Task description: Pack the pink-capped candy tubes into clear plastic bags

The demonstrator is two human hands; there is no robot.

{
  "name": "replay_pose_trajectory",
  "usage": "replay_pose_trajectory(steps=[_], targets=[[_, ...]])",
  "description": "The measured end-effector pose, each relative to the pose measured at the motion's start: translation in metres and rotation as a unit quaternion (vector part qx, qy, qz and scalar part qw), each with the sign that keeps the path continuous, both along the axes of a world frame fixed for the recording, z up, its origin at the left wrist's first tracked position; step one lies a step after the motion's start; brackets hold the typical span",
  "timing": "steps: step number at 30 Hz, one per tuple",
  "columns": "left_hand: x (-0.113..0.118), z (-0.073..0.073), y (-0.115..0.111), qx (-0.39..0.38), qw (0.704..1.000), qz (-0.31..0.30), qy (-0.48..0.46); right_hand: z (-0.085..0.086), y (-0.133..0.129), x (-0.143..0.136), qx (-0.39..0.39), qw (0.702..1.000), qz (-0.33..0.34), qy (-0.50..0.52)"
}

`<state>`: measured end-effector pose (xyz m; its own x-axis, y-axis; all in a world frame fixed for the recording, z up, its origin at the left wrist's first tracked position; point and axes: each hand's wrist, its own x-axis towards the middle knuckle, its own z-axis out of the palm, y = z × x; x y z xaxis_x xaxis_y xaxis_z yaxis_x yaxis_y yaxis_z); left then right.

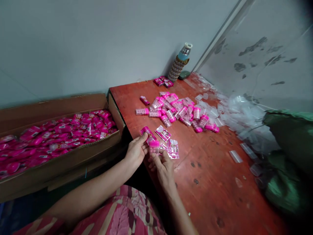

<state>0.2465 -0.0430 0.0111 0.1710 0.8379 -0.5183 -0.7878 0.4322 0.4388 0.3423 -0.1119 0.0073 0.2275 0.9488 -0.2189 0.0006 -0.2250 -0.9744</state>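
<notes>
My left hand (138, 148) pinches a pink printed wrapper (147, 133) between thumb and fingers near the table's left edge. Right beside it, my right hand (163, 164) grips a small clear container with a pink cap (154, 146), filled with pink balls. The cap end points up toward the wrapper, and the two things overlap in view. Several flat pink wrappers (173, 149) lie on the table just past my right fingers. Farther back spreads a pile of capped pink containers (171, 106). My fingertips under the container are partly hidden.
On the left stands a cardboard box (114, 109) full of pink wrapped packs (80, 127). Clear plastic pieces (230, 114) are heaped at the right of the red table (202, 195), near a green sack (286, 156). A bottle in a knitted cover (177, 67) stands by the wall.
</notes>
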Motion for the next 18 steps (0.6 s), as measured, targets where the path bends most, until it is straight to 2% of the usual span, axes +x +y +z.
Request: replay_pose_trajectory(steps=[6,11,18], targets=[[-0.0041,0.003,-0.0035,0.069,0.995,-0.06,0.037,-0.0001,0.0001,0.0013,0.004,0.997,0.054,0.056],[-0.0056,0.006,-0.0048,0.132,0.981,-0.128,0.064,-0.0006,-0.0001,0.0024,0.018,0.999,0.028,0.016],[-0.0053,0.0004,-0.0044,0.092,0.976,-0.181,0.081,-0.0026,-0.0038,0.0039,0.032,0.999,0.016,-0.035]])
